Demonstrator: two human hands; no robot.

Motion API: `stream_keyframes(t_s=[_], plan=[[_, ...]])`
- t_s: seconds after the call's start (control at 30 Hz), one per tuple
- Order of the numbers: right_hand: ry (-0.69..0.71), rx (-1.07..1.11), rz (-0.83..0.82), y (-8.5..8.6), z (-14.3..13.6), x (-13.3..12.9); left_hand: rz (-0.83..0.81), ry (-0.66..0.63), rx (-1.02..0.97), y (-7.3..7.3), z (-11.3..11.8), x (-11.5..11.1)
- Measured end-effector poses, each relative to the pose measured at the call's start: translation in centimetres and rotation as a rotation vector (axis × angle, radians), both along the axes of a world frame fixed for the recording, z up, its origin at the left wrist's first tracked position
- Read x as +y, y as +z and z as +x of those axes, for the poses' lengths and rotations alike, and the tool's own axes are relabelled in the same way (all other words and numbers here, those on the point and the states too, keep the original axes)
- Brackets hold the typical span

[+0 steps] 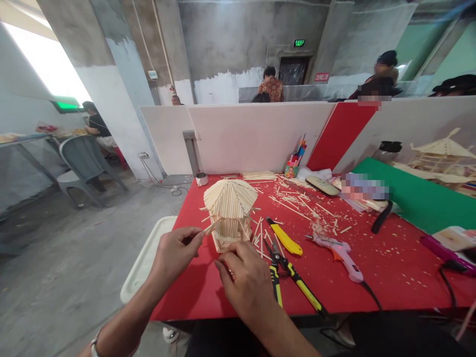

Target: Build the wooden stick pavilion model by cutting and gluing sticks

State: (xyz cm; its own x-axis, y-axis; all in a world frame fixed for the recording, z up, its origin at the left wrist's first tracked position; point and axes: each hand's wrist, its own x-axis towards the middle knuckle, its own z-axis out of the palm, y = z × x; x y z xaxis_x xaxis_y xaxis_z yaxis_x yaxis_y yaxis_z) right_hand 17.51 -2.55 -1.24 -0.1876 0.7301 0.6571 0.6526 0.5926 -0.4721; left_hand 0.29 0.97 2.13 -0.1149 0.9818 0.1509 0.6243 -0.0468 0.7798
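A small pavilion model (pixel 230 201) built of thin wooden sticks stands at the front left of the table, its layered roof on top. My left hand (pixel 180 248) is closed in a pinch on thin wooden sticks (pixel 210 228) at the model's left side. Just in front of the model's base is my right hand (pixel 247 277), its fingers curled together; whatever they hold, if anything, is hidden. Right of the model lie a yellow utility knife (pixel 285 238), black-and-yellow pruning shears (pixel 293 272) and a pink glue gun (pixel 340 253).
Loose sticks and chips (pixel 297 201) litter the red table (pixel 386 292). A pen holder (pixel 292 168) and a small metal-topped cup (pixel 201 178) stand at the back. A green board (pixel 405 193) lies right. A white partition (pixel 256 139) closes the far edge; people sit beyond it.
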Motion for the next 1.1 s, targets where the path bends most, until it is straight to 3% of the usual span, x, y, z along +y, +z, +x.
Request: stream_keyframes(t_s=[0.17, 0.37, 0.43, 0.5, 0.57, 0.63, 0.73, 0.87, 1.1], plan=[[-0.025, 0.011, -0.021, -0.5, 0.7, -0.5, -0.004, -0.003, -0.035, -0.2, 0.1, 0.0], [-0.132, -0.022, -0.108, -3.0, 3.9, -1.3, -0.016, 0.022, -0.079, -0.6, -0.1, 0.2], [-0.305, -0.094, -0.130, -3.8, 6.8, -1.0, -0.018, 0.033, -0.083, -0.5, -0.1, 0.2], [-0.568, -0.209, -0.232, -4.5, 10.5, -0.5, -0.019, 0.046, -0.097, -0.4, 0.0, 0.2], [-0.828, -0.351, -0.410, -4.9, 14.5, 0.0, -0.015, 0.051, -0.112, -0.3, 0.1, 0.2], [-0.969, -0.460, -0.640, -5.2, 17.8, 0.3, -0.011, 0.045, -0.109, -0.3, 0.2, 0.2], [-1.001, -0.417, -0.824, -5.5, 20.7, 0.4, -0.001, 0.043, -0.096, -0.5, 0.2, 0.3], [-0.991, -0.288, -0.937, -5.8, 21.7, 0.9, 0.023, 0.022, -0.064, -0.4, 0.4, 0.2], [-0.885, -0.136, -0.868, -6.2, 23.2, 1.5, 0.037, 0.018, -0.033, 0.4, 0.5, -0.1]])
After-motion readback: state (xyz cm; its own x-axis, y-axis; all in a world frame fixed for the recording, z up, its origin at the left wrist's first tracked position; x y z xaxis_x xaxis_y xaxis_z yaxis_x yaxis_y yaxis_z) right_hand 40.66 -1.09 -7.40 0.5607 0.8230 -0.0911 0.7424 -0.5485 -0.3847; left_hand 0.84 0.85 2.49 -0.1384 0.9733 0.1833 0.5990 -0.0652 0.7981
